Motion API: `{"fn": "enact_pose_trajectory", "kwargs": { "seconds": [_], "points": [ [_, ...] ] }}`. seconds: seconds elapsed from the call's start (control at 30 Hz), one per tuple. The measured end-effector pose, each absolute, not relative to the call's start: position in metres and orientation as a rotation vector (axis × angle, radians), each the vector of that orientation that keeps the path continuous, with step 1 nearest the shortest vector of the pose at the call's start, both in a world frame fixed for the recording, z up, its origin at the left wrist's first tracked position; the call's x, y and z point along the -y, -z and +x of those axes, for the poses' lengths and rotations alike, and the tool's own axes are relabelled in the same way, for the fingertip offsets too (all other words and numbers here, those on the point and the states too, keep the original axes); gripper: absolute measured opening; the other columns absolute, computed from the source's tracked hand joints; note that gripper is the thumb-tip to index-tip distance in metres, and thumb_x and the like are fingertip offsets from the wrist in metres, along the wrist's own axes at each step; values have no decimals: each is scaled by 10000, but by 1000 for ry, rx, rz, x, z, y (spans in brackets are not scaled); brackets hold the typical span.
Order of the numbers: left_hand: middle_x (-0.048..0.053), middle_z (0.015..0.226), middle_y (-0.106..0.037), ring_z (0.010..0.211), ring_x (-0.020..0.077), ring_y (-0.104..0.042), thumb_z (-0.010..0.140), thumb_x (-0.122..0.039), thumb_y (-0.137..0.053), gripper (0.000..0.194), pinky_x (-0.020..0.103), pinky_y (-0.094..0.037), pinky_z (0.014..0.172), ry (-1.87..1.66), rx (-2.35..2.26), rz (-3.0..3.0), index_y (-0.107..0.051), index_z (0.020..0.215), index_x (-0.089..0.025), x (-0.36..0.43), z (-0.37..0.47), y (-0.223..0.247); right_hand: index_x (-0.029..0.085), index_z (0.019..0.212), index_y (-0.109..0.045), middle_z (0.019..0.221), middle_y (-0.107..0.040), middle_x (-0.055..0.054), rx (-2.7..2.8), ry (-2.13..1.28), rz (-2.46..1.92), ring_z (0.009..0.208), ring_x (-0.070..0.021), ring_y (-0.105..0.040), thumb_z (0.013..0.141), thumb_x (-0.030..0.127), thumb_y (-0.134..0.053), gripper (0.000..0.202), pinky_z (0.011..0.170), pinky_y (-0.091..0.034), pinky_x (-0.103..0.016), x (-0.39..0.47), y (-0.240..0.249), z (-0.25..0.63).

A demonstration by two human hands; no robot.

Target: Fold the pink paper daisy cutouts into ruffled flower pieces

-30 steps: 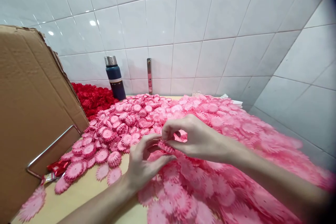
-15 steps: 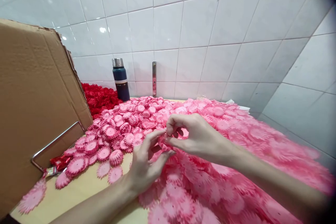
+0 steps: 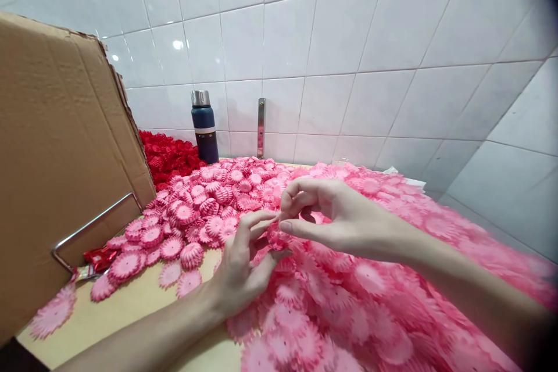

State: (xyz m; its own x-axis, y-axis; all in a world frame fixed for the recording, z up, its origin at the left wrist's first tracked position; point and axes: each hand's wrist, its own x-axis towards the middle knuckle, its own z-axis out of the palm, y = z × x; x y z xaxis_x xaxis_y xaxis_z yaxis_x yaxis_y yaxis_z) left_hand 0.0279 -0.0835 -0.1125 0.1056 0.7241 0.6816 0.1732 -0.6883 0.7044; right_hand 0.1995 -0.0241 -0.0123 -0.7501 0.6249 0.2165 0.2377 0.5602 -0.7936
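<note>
Between my hands is a small pink fabric flower petal piece (image 3: 276,237) with its edges gathered up. My left hand (image 3: 248,261) holds it from the left, thumb and fingers around its sides. My right hand (image 3: 325,212) pinches with thumb and forefinger at the upper edge of the same piece; its fingertips partly hide the contact. Beneath and to the right spreads a heap of loose, flat pink petal pieces (image 3: 370,285). Behind my left hand lies a pile of curled, cupped pink petal pieces (image 3: 185,213).
A cardboard sheet (image 3: 65,174) stands at the left, with a bent metal wire stand (image 3: 96,222) and a red wrapper (image 3: 100,257) at its foot. Red petal pieces (image 3: 168,157), a dark blue bottle (image 3: 204,133) and a metal bracket (image 3: 261,128) are near the tiled wall (image 3: 331,35).
The view has shifted slightly. My right hand's fingers have straightened a little and moved up at the piece's edge. My left hand keeps its hold.
</note>
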Motion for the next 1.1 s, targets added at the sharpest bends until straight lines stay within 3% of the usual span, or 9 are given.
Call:
{"fn": "enact_pose_trajectory", "kwargs": {
  "seconds": [0.37, 0.47, 0.63, 0.87, 1.03, 1.1],
  "points": [
    [74, 1274, -606, 1142, 203, -622, 877, -26, -553, 535, 315, -554, 918, -1540, -943, 1999, -393, 1306, -304, 84, 25, 112, 194, 838, -552, 776, -664, -8, 2406, -1019, -659, 714, -157, -641, 806, 92, -562, 108, 633, -510, -287, 25, 16, 197],
    [63, 1248, -618, 1070, 167, -647, 871, -22, -564, 545, 284, -558, 900, -1546, -946, 2026, -400, 1307, -304, 83, 25, 112, 193, 807, -540, 765, -626, -2, 2430, -916, -635, 702, -144, -606, 798, 68, -538, 126, 627, -499, -284, 24, 17, 199],
    [51, 1259, -622, 1088, 160, -639, 843, -19, -615, 476, 268, -536, 947, -1598, -929, 2150, -515, 1232, -274, 82, 23, 112, 194, 794, -535, 777, -601, -2, 2414, -787, -637, 714, -141, -571, 778, 44, -522, 151, 648, -485, -297, 17, 19, 201],
    [62, 1239, -640, 954, 136, -677, 827, -23, -637, 382, 244, -571, 853, -1645, -948, 2153, -543, 1130, -236, 82, 23, 111, 198, 762, -523, 747, -582, 13, 2390, -777, -606, 691, -132, -545, 764, 36, -526, 162, 626, -471, -288, 18, 17, 202],
    [67, 1240, -626, 1104, 164, -630, 842, -26, -622, 523, 286, -536, 957, -1632, -904, 2184, -475, 1285, -260, 82, 22, 108, 196, 788, -540, 780, -596, 9, 2383, -804, -589, 722, -136, -568, 777, 39, -521, 159, 657, -484, -292, 19, 16, 202],
    [79, 1251, -618, 1144, 183, -611, 849, -40, -620, 481, 306, -529, 970, -1620, -947, 2196, -495, 1263, -250, 82, 21, 107, 194, 798, -546, 790, -602, 8, 2389, -810, -585, 729, -135, -575, 780, 39, -521, 157, 661, -486, -290, 19, 15, 201]
  ]
}}
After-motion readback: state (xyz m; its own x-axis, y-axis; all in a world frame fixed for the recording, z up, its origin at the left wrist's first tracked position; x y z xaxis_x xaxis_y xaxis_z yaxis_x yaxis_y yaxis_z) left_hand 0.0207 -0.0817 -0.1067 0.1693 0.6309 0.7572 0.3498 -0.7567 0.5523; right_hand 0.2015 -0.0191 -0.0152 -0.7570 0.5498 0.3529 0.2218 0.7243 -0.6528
